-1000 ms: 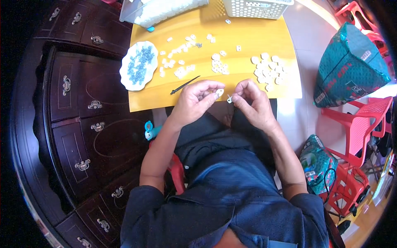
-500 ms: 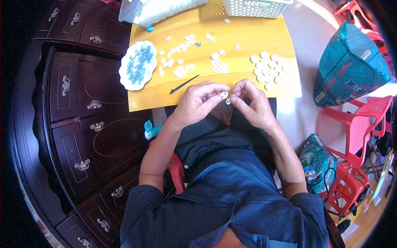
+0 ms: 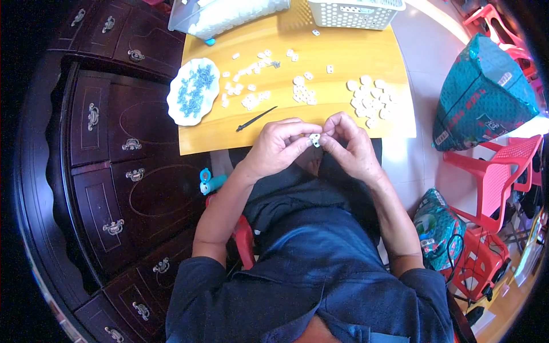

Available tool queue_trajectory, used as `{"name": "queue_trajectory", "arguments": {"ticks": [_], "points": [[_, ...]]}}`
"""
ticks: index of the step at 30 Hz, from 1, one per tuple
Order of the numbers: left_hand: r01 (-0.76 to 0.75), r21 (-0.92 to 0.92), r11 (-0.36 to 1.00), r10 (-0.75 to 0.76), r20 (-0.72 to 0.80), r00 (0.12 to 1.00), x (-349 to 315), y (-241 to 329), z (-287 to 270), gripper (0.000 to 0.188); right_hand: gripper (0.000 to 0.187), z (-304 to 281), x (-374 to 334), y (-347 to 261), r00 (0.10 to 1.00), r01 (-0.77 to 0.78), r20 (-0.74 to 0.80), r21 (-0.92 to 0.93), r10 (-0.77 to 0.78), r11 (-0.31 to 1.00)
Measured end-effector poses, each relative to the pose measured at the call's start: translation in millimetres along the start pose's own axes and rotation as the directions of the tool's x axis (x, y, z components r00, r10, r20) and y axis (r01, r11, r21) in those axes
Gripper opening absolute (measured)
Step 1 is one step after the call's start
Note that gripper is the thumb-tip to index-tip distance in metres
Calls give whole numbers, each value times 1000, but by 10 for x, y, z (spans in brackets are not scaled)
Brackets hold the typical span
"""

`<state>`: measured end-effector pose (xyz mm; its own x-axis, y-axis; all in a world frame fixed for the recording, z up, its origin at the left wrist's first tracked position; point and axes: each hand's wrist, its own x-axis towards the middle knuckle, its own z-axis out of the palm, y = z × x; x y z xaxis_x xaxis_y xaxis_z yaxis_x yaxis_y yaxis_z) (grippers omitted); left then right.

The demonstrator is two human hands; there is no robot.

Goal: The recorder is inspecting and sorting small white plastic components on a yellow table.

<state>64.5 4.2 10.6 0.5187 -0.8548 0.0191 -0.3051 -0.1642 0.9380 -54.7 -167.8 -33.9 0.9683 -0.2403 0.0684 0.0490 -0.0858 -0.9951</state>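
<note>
Just past the table's near edge, above my lap, a small white plastic piece (image 3: 315,139) with dark holes sits between my fingertips. My left hand (image 3: 274,146) pinches it with thumb and forefinger. From the other side my right hand (image 3: 350,147) closes thumb and fingers at its edge; whether a second small part is in that pinch is too small to tell. A slim black pointed tool (image 3: 255,119) lies on the wooden table (image 3: 366,54), left of my hands. Small white holed pieces (image 3: 303,91) form loose groups, and rounder white pieces (image 3: 370,100) make a cluster at the right.
A scalloped white dish (image 3: 193,119) with many small blue-grey parts stands at the table's left edge. At the back are a clear bin (image 3: 229,17) of white pieces and a perforated basket (image 3: 354,17). Dark drawers (image 3: 143,143) flank the left; a teal sack (image 3: 480,97) and red chairs (image 3: 486,177) the right.
The white parts between my fingertips, seen spread apart and tilted before, now sit closer together in one compact piece. My fingertips have drawn slightly nearer each other. The view has shifted slightly.
</note>
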Motion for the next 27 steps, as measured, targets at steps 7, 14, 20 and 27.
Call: {"name": "queue_trajectory", "arguments": {"ticks": [7, 14, 20, 27], "points": [[0, 26, 1000, 0, -9, 1000, 9, 29, 12, 22, 14, 68, -9, 25, 997, -58, -47, 133, 65, 989], [-33, 60, 998, 32, 9, 999, 33, 23, -20, 23, 12, 94, 0, -9, 993, -82, -57, 281, 102, 956], [36, 71, 997, -37, 15, 999, 54, 115, 10, 24, 12, 121, -23, -15, 984, -110, -97, 349, 152, 931], [-166, 191, 967, 171, -12, 985, 115, 6, -16, 23, 12, 137, -4, -47, 984, -90, -107, 390, 142, 916]]}}
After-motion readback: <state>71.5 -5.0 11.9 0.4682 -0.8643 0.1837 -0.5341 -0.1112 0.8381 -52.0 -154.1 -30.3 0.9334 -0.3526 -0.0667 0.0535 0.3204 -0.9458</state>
